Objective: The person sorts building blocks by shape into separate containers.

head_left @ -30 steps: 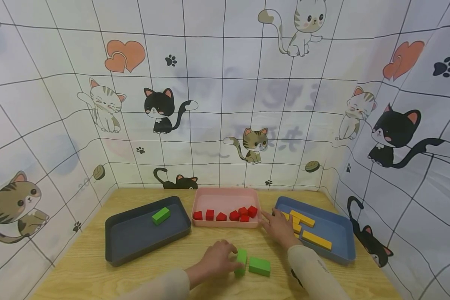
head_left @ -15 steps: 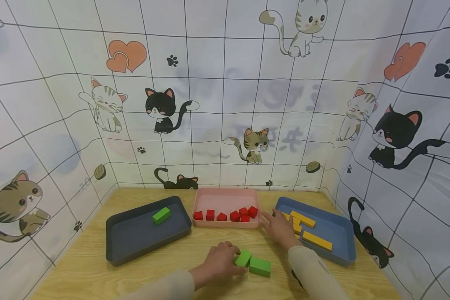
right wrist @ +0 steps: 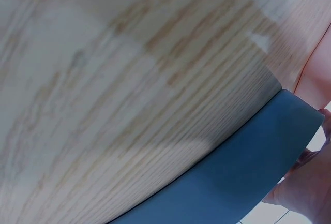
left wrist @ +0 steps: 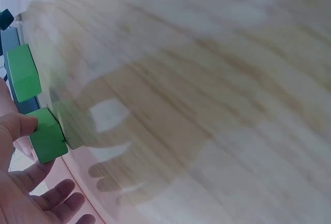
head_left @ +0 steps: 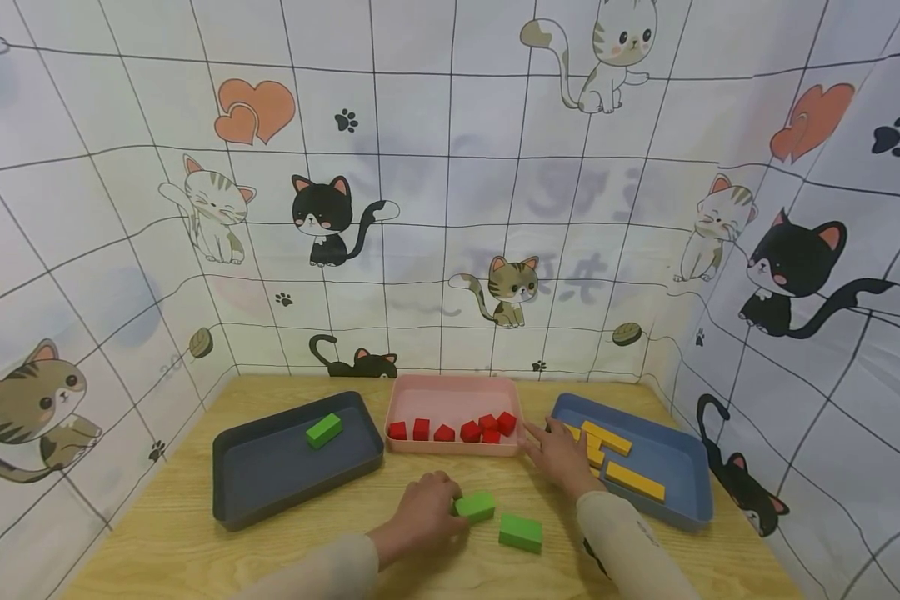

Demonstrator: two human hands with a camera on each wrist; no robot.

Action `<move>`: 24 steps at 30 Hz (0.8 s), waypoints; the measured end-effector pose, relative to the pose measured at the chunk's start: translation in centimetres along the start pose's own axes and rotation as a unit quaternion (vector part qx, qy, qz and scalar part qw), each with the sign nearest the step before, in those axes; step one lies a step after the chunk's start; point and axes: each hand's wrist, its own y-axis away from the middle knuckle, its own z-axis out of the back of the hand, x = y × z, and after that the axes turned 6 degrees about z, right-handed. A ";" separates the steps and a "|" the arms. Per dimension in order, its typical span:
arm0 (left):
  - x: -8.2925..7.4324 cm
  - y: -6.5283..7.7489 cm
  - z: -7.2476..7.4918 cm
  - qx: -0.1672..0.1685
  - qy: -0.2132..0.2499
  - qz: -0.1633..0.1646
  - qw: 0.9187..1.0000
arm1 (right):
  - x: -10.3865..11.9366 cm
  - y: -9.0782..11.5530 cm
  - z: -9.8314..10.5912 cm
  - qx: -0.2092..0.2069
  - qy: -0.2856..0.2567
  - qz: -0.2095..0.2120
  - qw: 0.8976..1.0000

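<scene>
My left hand pinches a green rectangular block just above the wooden table in the head view. In the left wrist view, the thumb and index finger hold this block at its sides while the other fingers are spread. A second green block lies to its right on the table. My right hand rests at the left end of the blue tray, fingers loosely extended toward the pink tray's corner. Its fingers are partly hidden behind the tray wall in the right wrist view.
A dark grey tray at left holds one green block. At the back middle, the pink tray contains several red blocks. Several yellow bars lie in the blue tray. A cat-print cloth surrounds the table.
My left hand has taken hold of the nearer green block, turned it and moved it left, away from the second block. The right hand has stayed in place.
</scene>
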 end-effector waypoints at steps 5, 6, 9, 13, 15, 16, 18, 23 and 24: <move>0.9 -0.3 0.3 -0.015 0.012 0.013 1.000 | 0.0 0.0 -0.1 0.002 0.001 -0.002 1.000; 1.1 -0.4 0.5 -0.020 0.016 0.015 1.000 | 0.0 0.0 -0.1 0.002 0.001 -0.003 1.000; 1.6 -0.5 1.0 -0.034 0.029 0.023 0.999 | 0.0 0.0 0.0 -0.002 0.001 0.002 1.000; 2.2 -0.7 1.8 -0.050 0.049 0.035 0.997 | 0.0 0.1 0.1 -0.006 0.000 0.007 1.000; 2.5 -0.8 2.3 -0.061 0.061 0.037 0.996 | 0.0 0.1 0.0 -0.006 0.000 0.007 1.000; 2.6 -0.9 2.6 -0.069 0.062 0.034 0.995 | 0.0 0.1 0.0 -0.005 -0.001 0.006 1.000; 2.7 -0.9 3.3 -0.084 0.063 0.029 0.994 | 0.0 0.1 0.0 -0.004 0.000 0.006 1.000; 3.7 -1.3 4.9 -0.137 0.046 0.036 0.989 | 0.0 0.1 0.1 -0.009 -0.002 0.009 1.000; 4.1 -1.5 5.1 -0.150 0.041 0.040 0.987 | 0.0 0.1 0.1 -0.008 -0.002 0.009 1.000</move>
